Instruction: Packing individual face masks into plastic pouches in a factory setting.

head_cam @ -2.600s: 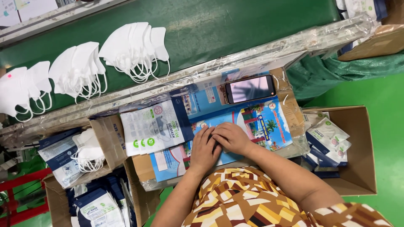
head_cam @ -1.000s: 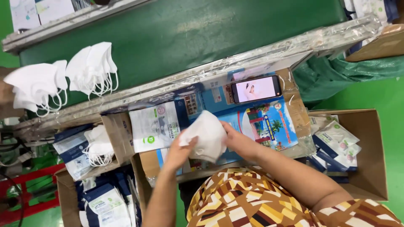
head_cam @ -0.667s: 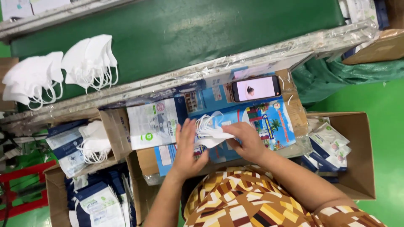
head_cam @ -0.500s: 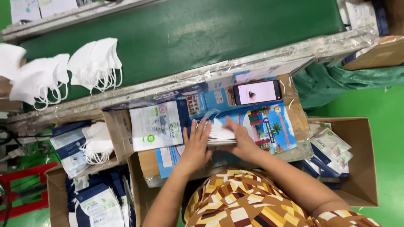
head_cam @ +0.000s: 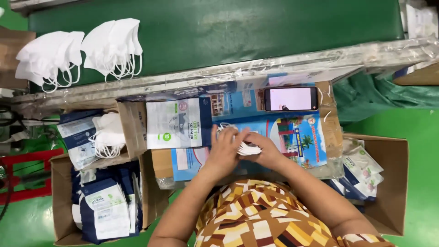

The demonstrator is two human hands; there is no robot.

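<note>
Fingers of the left hand (head_cam: 224,151) are lying flat across a small stack of folded white face masks (head_cam: 247,147), while the right hand (head_cam: 267,151) is curling around the stack's far edge, both pressing it against the colourful printed work surface (head_cam: 302,137). A mask package (head_cam: 176,123) is lying just beside the left hand, a smartphone (head_cam: 291,99) with a lit screen above the right. Bundles of white masks (head_cam: 112,45) are resting on the green conveyor belt (head_cam: 256,27). Cardboard boxes of packaged masks (head_cam: 103,208) are standing on either side of the worker.
</note>
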